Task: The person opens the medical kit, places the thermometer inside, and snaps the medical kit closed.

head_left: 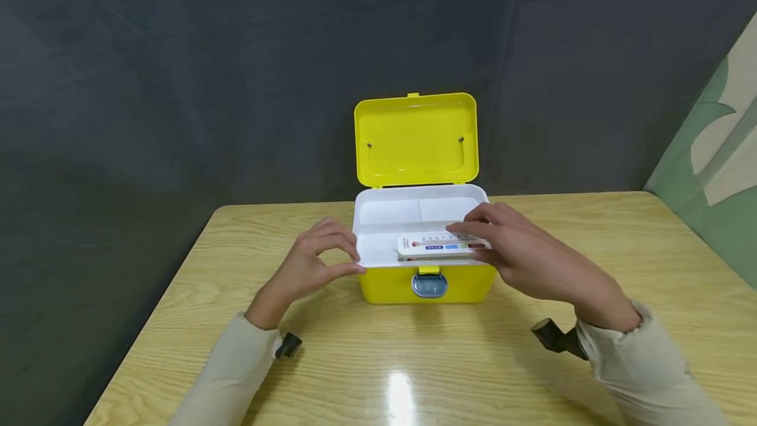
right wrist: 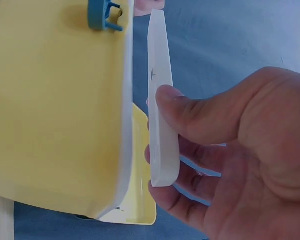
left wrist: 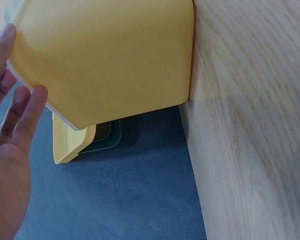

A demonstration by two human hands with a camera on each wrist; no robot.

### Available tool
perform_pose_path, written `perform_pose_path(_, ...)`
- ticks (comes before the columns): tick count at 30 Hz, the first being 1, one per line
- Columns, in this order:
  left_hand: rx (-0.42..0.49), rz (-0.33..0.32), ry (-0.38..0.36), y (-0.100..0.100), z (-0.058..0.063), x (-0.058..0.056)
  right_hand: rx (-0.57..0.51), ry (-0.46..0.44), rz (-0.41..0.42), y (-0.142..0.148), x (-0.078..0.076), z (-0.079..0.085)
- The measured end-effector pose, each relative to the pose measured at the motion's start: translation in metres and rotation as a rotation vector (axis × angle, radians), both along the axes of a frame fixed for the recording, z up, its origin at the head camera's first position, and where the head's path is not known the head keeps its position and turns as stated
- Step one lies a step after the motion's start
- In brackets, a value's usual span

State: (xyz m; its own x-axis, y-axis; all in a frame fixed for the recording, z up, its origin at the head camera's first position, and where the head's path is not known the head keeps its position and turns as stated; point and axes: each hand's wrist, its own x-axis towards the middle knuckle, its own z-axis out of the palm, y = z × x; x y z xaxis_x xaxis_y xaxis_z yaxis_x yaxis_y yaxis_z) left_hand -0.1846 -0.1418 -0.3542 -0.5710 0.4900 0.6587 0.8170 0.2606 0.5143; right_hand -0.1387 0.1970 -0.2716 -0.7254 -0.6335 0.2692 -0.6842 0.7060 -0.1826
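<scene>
My right hand (head_left: 526, 252) holds a white thermometer card (head_left: 440, 244) with a printed scale and coloured labels, lying level over the front of the box's white inner tray (head_left: 378, 245). In the right wrist view, the thumb presses one face of the thermometer (right wrist: 162, 120) and the fingers curl behind its other side. The yellow box (head_left: 458, 284) stands with its lid (head_left: 416, 140) raised. At its front left corner my left hand (head_left: 316, 258) touches the rim with thumb and fingertips. Those fingertips (left wrist: 37, 95) lie against the upper edge of the box's side.
A grey-blue latch (head_left: 430, 285) hangs on the box's front. Behind the raised lid is a dark cloth backdrop (head_left: 266, 84). The wooden table (head_left: 355, 360) reaches around the box, and a green and beige patterned surface (head_left: 715, 169) stands at the right.
</scene>
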Motion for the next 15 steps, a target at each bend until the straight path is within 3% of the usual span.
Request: perform_pose_path(15, -0.037, 0.048, -0.067, 0.0009, 0.0052, 0.0039, 0.049, -0.014, -0.018, 0.0015, -0.002, -0.0054)
